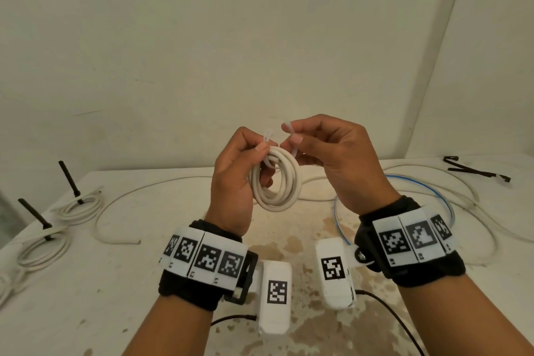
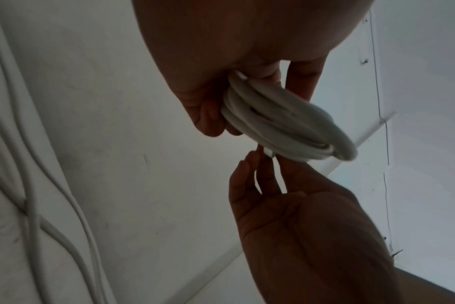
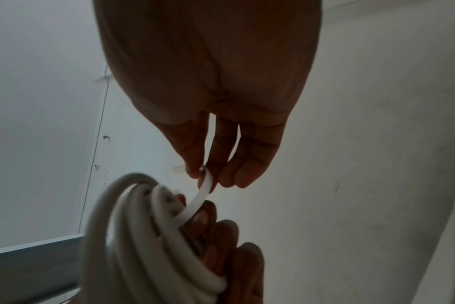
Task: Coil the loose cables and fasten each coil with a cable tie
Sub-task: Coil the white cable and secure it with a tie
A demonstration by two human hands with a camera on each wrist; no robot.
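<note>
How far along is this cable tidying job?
Done: two white coils on the table's left, each bound with a black tie. In hand: the left hand grips a third coil while the right hand pinches a white cable tie around it, not yet closed. Left: loose white cables and a blue-striped cable.

I held both forearms raised in front of me, wrists bent back so the palms faced each other. My left hand (image 1: 231, 182) had its fingers curled round the white coil (image 1: 277, 182), thumb pressed on top. My right hand (image 1: 332, 159) pinched the translucent cable tie (image 3: 199, 197) between thumb and forefinger, the other fingers loosely bent, close beside the left
</note>
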